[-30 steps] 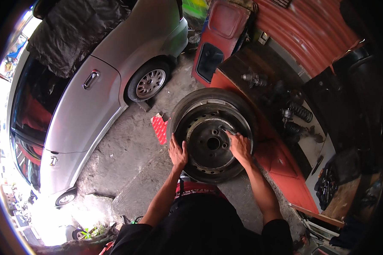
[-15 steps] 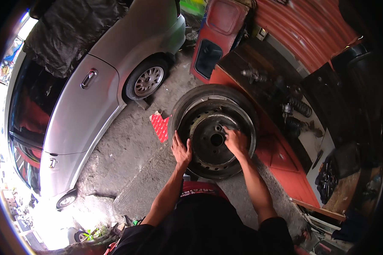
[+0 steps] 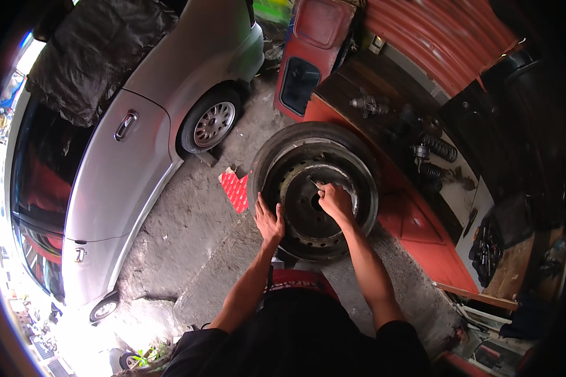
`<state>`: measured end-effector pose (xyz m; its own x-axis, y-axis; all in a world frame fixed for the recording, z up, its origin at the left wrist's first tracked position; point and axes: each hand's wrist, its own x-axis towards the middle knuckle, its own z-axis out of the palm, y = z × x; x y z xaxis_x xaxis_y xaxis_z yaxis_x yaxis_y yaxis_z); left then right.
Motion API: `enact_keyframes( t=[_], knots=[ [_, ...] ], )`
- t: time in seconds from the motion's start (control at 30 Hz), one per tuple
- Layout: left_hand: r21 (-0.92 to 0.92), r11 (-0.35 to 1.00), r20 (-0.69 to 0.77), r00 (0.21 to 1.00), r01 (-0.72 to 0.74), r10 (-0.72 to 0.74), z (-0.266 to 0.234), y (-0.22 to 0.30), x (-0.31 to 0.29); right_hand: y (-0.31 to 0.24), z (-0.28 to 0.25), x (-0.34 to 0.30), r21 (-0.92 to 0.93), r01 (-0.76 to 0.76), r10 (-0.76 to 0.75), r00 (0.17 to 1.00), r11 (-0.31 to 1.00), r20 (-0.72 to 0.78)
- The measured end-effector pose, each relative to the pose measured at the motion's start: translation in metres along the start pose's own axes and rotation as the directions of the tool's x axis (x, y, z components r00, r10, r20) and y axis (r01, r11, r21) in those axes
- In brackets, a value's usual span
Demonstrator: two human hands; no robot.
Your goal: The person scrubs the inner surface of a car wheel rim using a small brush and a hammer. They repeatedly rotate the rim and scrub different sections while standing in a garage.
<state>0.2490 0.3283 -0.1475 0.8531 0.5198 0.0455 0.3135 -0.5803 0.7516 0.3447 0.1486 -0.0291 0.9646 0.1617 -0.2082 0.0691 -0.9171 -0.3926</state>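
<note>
Before me is a black tyre [image 3: 270,146] on a dark steel wheel rim [image 3: 295,217], its centre disc facing up at me. The disc has a raised ring, a row of holes round it and a centre hole, partly covered by my right hand. My left hand [image 3: 270,221] rests on the wheel's near left side, fingers stretched out and holding nothing. Over the disc, beside the centre hole, my right hand [image 3: 336,202] is closed with its fingertips at the metal. A small thin thing seems to poke out from those fingertips, too small to name.
A silver car [image 3: 122,160] stands to the left on the rough floor [image 3: 170,242]. Red patterned cardboard [image 3: 234,190] lies by the tyre. At right, a wooden bench [image 3: 349,81] with a red front [image 3: 415,232] holds coil springs [image 3: 439,147]. A red vehicle door [image 3: 300,78] stands beyond.
My right hand has shifted a little left across the disc, nearer its middle, and its fingers have drawn together. My left hand stays on the wheel's left side.
</note>
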Motion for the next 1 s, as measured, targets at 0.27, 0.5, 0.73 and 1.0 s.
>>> enact_keyframes(
  t=[0.27, 0.5, 0.73, 1.0],
  knots=[
    [0.039, 0.997, 0.077, 0.995, 0.063, -0.066, -0.008, 0.0, -0.003, 0.041, -0.029, -0.019, 0.024, -0.059, 0.059, 0.998, 0.998, -0.032],
    [0.082, 0.996, 0.115, 0.992, 0.044, -0.053, -0.011, 0.011, 0.003, 0.081, -0.006, -0.064, 0.004, 0.038, -0.037, 0.991, 0.999, -0.127],
    [0.067, 0.966, 0.16, 0.953, 0.249, -0.257, -0.012, -0.003, -0.021, 0.095, -0.012, -0.061, -0.093, 0.138, -0.144, 0.988, 0.986, -0.062],
    [-0.102, 0.901, 0.205, 0.896, 0.421, -0.395, -0.006, 0.008, -0.007, 0.035, -0.003, -0.005, -0.132, 0.169, -0.157, 0.982, 0.977, 0.103]
  ],
)
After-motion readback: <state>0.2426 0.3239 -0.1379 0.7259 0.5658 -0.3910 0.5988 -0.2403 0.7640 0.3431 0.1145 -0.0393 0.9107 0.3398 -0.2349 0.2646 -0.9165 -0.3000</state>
